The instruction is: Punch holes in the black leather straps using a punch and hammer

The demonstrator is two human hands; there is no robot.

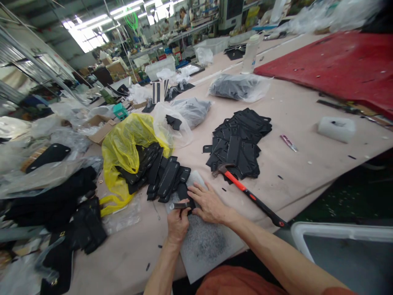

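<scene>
Closed around a short metal punch (179,205), my left hand (178,225) is over a black strap-like piece (184,191). My right hand (212,205) lies with its fingers stretched out, pressing on that piece. Under both is a pale, speckled cutting board (202,241). A hammer (251,197) with a red and black handle rests to the right, its head touching a heap of black pieces (236,143). More black pieces (168,178) are stacked just beyond my left hand. The tip of the punch is hidden.
A yellow plastic bag (119,151) with black pieces stands at left. Wrapped bundles (236,87) lie farther back. At right are pink-handled snips (288,143), a roll of clear wrap (337,129), a red sheet (334,65) and a white-rimmed bin (340,231) beside the table edge.
</scene>
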